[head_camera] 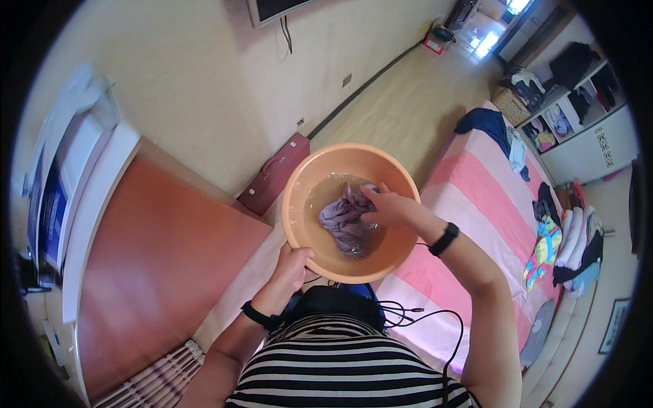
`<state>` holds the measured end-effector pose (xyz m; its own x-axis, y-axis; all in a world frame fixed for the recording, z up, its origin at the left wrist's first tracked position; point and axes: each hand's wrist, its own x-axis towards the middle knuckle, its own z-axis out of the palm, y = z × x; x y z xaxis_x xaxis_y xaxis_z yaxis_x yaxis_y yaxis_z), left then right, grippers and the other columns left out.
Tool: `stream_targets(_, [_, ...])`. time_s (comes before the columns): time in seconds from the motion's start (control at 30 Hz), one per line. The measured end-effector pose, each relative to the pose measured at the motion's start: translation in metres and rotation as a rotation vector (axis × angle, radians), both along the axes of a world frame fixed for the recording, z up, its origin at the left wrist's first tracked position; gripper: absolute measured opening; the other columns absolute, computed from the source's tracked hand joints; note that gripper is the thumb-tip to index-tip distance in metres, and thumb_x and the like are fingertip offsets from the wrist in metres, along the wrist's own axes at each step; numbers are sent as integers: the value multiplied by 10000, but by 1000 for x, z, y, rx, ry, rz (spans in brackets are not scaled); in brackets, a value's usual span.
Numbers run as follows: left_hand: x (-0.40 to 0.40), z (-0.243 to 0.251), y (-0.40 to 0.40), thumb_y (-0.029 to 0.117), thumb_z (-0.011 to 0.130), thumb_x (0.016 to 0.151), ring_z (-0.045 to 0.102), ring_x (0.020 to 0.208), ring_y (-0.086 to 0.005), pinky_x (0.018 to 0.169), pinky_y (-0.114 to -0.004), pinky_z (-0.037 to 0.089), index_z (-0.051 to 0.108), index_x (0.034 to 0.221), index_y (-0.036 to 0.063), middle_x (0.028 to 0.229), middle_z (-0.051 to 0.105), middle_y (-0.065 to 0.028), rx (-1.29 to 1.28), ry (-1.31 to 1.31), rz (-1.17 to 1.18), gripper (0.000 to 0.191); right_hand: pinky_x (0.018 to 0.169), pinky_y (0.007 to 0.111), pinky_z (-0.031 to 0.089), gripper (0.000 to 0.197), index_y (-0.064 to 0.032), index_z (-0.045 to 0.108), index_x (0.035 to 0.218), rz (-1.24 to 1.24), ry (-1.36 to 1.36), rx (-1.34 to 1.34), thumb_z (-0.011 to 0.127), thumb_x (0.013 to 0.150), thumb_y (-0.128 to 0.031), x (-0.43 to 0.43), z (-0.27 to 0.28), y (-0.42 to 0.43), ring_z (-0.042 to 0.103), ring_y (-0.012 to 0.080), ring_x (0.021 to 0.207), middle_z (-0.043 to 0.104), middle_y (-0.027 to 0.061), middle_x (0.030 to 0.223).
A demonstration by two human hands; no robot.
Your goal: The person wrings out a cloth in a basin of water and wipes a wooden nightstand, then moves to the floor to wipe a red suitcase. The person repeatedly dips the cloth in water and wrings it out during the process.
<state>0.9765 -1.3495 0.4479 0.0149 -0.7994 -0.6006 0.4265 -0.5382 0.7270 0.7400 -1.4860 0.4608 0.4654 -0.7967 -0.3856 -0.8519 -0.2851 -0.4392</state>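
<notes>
An orange plastic basin (293, 204) is held in front of my body, with some water in it. A wet, crumpled greyish-purple cloth (347, 219) lies in the water. My left hand (293, 265) grips the basin's near left rim, its thumb over the edge. My right hand (385, 204) reaches in over the right rim, its fingers spread at the cloth's upper right side; whether they pinch the cloth I cannot tell. Each wrist wears a black band.
A bed with a pink striped sheet (459, 178) stands at the right, clothes on it. A reddish-brown surface (178, 245) with a white edge fills the left. A dark red case (278, 173) stands by the wall. Black cables (408, 316) hang near my waist. Open shelves (561, 120) hold clothes.
</notes>
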Motion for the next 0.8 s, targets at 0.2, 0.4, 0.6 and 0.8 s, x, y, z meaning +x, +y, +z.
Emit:
stream_targets(0.2, [-42, -29, -106, -40, 517, 722, 633, 949, -327, 742, -474, 571, 455, 1216, -47, 1074, 596, -172, 32, 24, 108, 498, 942, 424, 455, 600, -167, 528, 1275, 137, 57, -80, 719, 721, -294, 11, -69, -136, 554, 401, 1091, 551, 221, 1224])
stream_targets(0.4, [-49, -51, -184, -22, 517, 739, 638, 924, -291, 729, -445, 574, 457, 1230, -21, 1090, 599, -150, 85, 58, 172, 495, 913, 427, 472, 410, -189, 572, 1227, 168, -200, 160, 551, 835, -307, 1, -34, -229, 588, 349, 1063, 633, 174, 1113])
stream_targets(0.6, [-34, -75, -276, -13, 520, 743, 654, 839, -258, 624, -379, 577, 485, 1194, -2, 1025, 617, -131, 65, -35, 189, 452, 937, 441, 454, 446, -164, 606, 1184, 230, 121, 206, 427, 904, -461, 6, -19, -306, 584, 356, 1072, 637, 192, 1094])
stream_targets(0.8, [-41, -106, -322, -13, 537, 730, 658, 751, -226, 558, -353, 561, 509, 1146, 25, 898, 630, -96, 118, -82, 168, 419, 956, 464, 446, 590, -170, 462, 1331, 392, 212, 132, 630, 809, -387, 13, -86, -372, 527, 446, 1123, 481, 324, 1260])
